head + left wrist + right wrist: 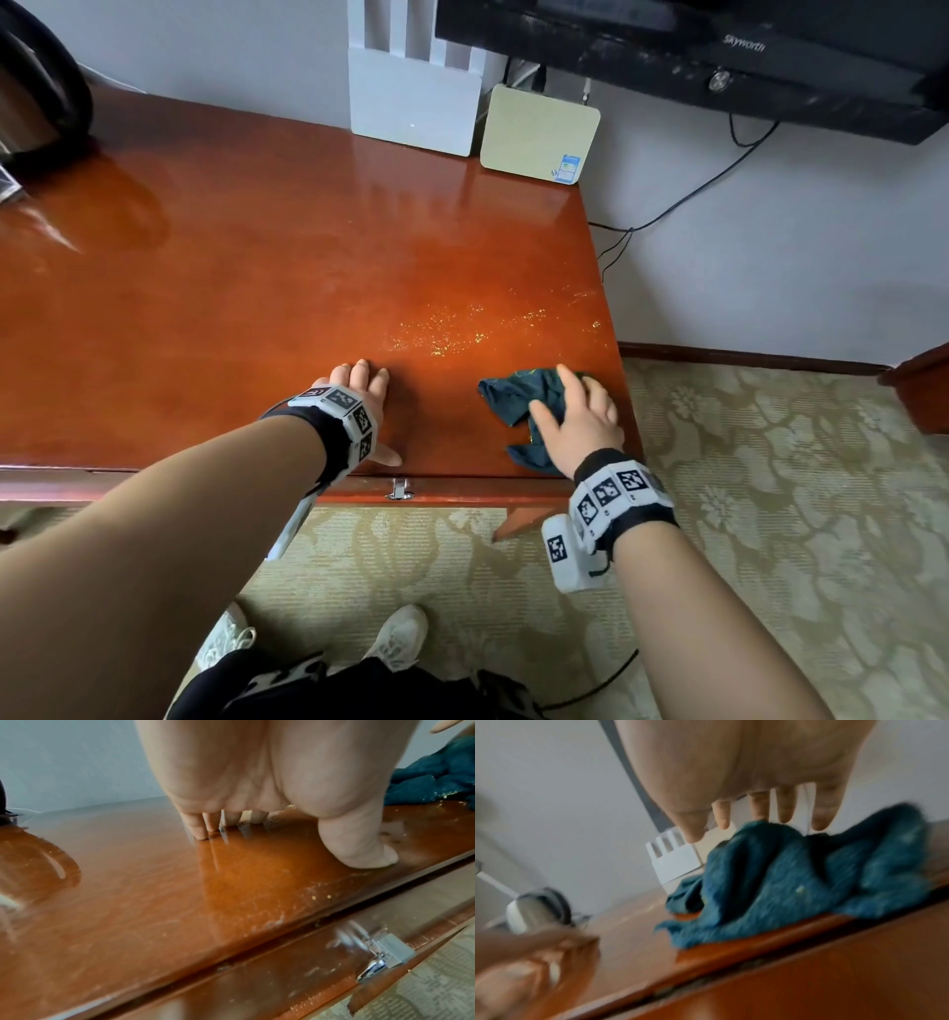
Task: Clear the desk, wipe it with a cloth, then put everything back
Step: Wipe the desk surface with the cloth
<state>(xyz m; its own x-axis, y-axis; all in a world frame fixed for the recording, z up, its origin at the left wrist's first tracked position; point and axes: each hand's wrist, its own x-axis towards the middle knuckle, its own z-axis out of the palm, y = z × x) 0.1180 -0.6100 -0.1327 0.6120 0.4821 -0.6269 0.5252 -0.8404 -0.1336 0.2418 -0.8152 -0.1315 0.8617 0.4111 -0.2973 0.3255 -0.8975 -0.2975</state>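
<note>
The red-brown bench [257, 267] carries yellowish specks [441, 334] just far of the teal cloth [518, 406], bunched at its near right corner. The right hand [580, 416] lies on it, fingers spread and straight — the left hand [359, 395] presses flat, well left.

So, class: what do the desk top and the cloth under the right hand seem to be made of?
Desk top: apparently lacquered reddish-brown wood; it mirrors the left hand glossily.
Cloth: probably teal terry or microfibre; fuzzy, crumpled folds under the right hand.
</note>
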